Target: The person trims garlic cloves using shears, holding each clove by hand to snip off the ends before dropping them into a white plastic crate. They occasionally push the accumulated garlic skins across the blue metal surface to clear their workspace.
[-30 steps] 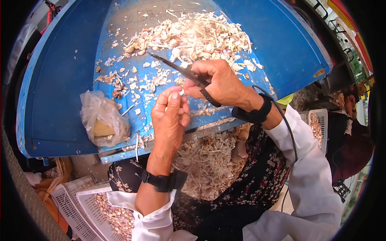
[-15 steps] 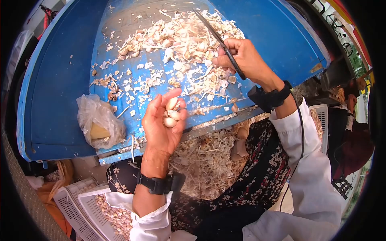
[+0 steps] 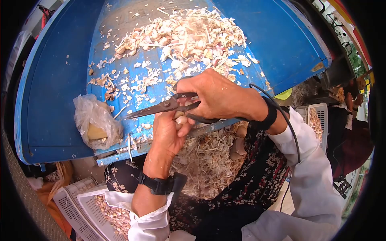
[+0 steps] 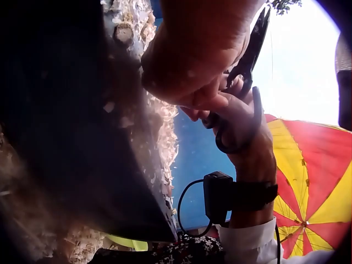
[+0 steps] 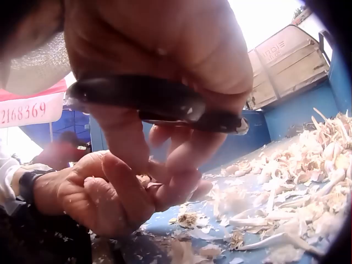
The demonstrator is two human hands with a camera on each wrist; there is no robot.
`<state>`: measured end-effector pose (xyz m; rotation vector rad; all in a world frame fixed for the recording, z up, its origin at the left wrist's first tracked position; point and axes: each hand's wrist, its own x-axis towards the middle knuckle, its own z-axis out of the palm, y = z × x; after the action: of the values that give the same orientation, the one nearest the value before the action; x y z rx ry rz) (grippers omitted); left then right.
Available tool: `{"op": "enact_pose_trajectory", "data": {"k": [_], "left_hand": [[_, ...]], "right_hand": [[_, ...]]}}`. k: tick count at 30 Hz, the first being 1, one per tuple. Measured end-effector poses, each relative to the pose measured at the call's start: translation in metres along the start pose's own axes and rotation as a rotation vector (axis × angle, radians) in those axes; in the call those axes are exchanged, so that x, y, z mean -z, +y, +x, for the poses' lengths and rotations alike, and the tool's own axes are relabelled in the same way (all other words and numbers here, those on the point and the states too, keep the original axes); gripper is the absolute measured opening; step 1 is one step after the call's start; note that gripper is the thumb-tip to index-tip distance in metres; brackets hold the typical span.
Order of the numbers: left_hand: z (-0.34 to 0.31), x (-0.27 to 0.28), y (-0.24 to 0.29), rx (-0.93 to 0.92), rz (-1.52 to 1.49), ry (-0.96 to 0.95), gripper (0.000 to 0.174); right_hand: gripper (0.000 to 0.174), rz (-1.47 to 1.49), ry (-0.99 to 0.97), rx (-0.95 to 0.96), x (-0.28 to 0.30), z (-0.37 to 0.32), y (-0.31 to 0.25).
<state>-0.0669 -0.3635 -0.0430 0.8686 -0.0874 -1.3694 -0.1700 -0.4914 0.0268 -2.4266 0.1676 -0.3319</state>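
In the head view my left hand [image 3: 164, 134] holds several pale garlic cloves [image 3: 181, 119] in its curled fingers, just over the near edge of the blue table. My right hand [image 3: 220, 95] grips dark scissors [image 3: 163, 107] by the handles, and their blades point left across the tips of the left hand. Fingers of both hands meet at the garlic in the right wrist view, where the scissor handle [image 5: 137, 99] crosses the right hand. From the left wrist, the scissors [image 4: 254, 49] show behind the left hand [image 4: 192, 55].
A heap of garlic and peelings [image 3: 189, 36] lies at the back of the blue table [image 3: 60, 80]. A clear plastic bag [image 3: 97, 122] sits at the left. Peelings fill the space below the front edge, and a crate of cloves [image 3: 114, 213] stands at lower left.
My right hand went out to the heap with the scissors, then came back to the left hand, blades swinging leftward. The left hand's palm lay open with cloves on it half a second ago; its fingers now curl.
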Motion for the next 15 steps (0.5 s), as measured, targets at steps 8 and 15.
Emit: {"op": "enact_pose_trajectory", "data": {"k": [8,15], "left_hand": [[-0.003,-0.006,0.009,-0.076,-0.028,-0.002,0.02],[-0.002,0.001,0.013,-0.119,-0.05,-0.078,0.02]], "right_hand": [[0.021,0.066,0.241,0.11,0.001,-0.011,0.007],[0.016,0.162,0.955,0.087,0.126,-0.111,-0.045]]}}
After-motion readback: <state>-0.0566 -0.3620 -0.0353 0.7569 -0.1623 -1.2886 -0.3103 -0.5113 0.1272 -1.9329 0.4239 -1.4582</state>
